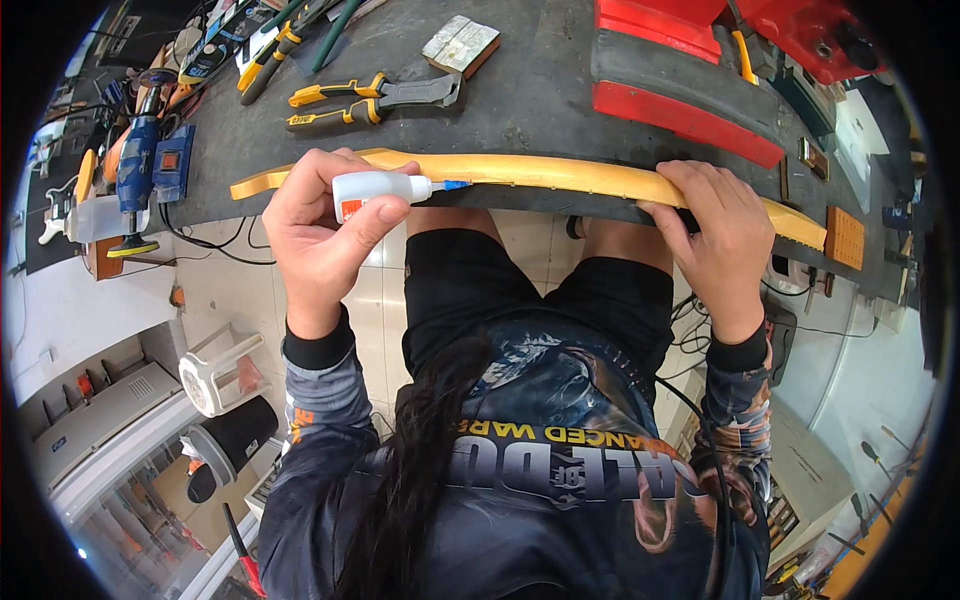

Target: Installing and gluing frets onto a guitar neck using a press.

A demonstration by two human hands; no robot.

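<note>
My left hand [322, 248] is closed round a small white squeeze bottle [368, 187], which looks like a glue bottle, with an orange-red label and a thin blue tip. The bottle lies nearly level, and its tip meets the near edge of a long, curved golden strip [570, 172]. Small bumps or drops dot that edge along the middle. Toward the strip's right part, my right hand [722, 235] grips it, fingers over the top and thumb at the near side. The strip lies along the front edge of the dark workbench [530, 110].
Beyond the strip lie yellow-and-black nippers [385, 102] and a small block [462, 46]. A red clamp-like fixture [690, 125] stands at the far right. On the left are a blue power tool [138, 165] and cables. A perforated orange block [846, 238] sits by the strip's right end.
</note>
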